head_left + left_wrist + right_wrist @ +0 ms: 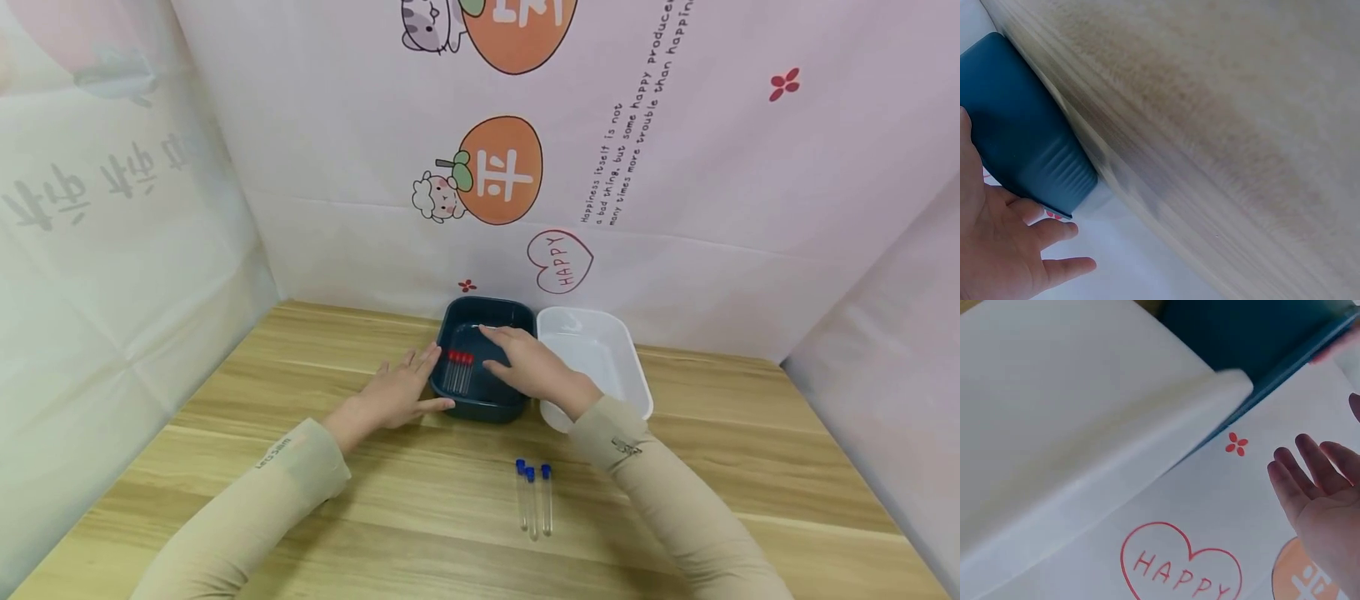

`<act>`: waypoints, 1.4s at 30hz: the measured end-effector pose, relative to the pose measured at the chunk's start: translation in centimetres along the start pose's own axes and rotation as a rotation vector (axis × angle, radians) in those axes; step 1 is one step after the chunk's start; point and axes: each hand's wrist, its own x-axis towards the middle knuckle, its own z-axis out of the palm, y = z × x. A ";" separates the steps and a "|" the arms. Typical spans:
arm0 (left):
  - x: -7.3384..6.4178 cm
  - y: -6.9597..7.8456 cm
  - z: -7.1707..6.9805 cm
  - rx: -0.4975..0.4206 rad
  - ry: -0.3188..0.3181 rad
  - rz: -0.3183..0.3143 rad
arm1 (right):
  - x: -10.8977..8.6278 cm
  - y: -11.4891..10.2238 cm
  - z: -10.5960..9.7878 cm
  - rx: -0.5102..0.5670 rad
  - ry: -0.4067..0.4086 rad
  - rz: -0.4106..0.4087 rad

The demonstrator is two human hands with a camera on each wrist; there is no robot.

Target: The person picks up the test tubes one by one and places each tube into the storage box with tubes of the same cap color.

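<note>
A dark blue bin (487, 410) stands near the back of the table, with several red-capped test tubes (459, 375) lying side by side at its left. My left hand (397, 392) is at the bin's left side, fingers extended along the rim and thumb at the front corner. In the left wrist view, those spread fingers (1054, 234) overlap the bin's outer wall. Over the right part of the bin hovers my right hand (528, 367), its fingers extended and nothing held. The right wrist view has its palm (1329, 519) turned to the camera.
Right beside the dark bin stands a white bin (637, 375), partly covered by my right wrist. Three blue-capped test tubes (533, 504) lie on the wooden table (420, 508) in front of the bins. A printed cloth (337, 225) hangs behind the table.
</note>
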 end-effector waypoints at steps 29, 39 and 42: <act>0.1 0.2 0.1 -0.033 0.010 0.002 | -9.1 1.9 -1.1 0.122 0.163 -0.129; -0.2 0.4 0.1 -0.049 0.015 -0.002 | -12.2 2.8 -0.1 0.127 0.226 -0.210; -0.1 0.3 0.1 -0.052 0.014 0.000 | -13.1 3.0 0.3 0.111 0.242 -0.214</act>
